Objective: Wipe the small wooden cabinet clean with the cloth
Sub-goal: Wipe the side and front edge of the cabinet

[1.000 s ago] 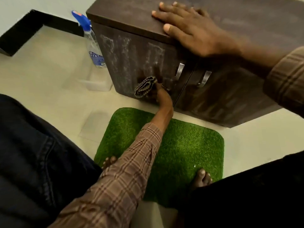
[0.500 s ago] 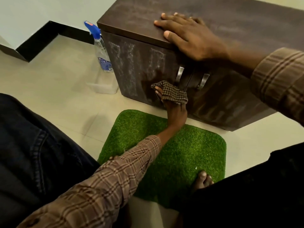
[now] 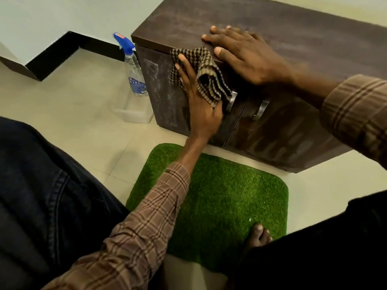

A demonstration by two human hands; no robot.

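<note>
The small dark wooden cabinet [image 3: 293, 34] stands on the floor ahead of me, with two doors and metal handles [image 3: 260, 109]. My left hand [image 3: 199, 105] presses a brown checked cloth [image 3: 206, 74] against the upper part of the left door, near its top edge; the cloth drapes over my hand and partly hides the left handle. Whitish streaks show on the left door beside the cloth. My right hand [image 3: 247, 53] lies flat on the cabinet top at its front edge, fingers spread, holding nothing.
A clear spray bottle with a blue trigger [image 3: 134, 68] stands on the tiled floor left of the cabinet. A green grass-like mat [image 3: 219, 201] lies in front, with my bare toes [image 3: 258, 233] on it. My dark trouser legs fill both lower corners.
My left hand has carried the cloth up the left door, from near its lower part to its top edge. The right hand has stayed flat on the cabinet top.
</note>
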